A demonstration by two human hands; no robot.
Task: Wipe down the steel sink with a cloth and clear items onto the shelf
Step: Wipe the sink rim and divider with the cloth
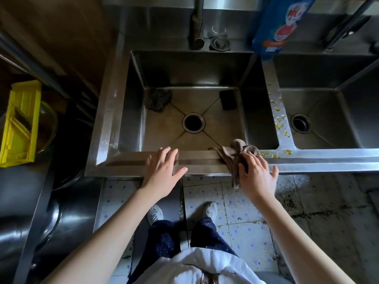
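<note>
A steel sink [114, 111] with two basins fills the middle of the head view. A brown cloth [230, 155] lies crumpled on its front rim, one end hanging over the edge. My right hand [256, 175] lies on the cloth with fingers spread and straight. My left hand [164, 171] rests flat on the front rim, left of the cloth. Inside the left basin sit a steel wool scrubber [158, 98] at the back left and a dark sponge [228, 99] at the back right. Yellow scraps [279, 123] dot the divider between the basins.
A tap [198, 27] and a drain plug [219, 43] stand behind the left basin. A blue detergent bottle [281, 25] is at the back by the divider. A yellow slicer [21, 124] lies over a glass bowl on the left. The floor tiles below are dirty.
</note>
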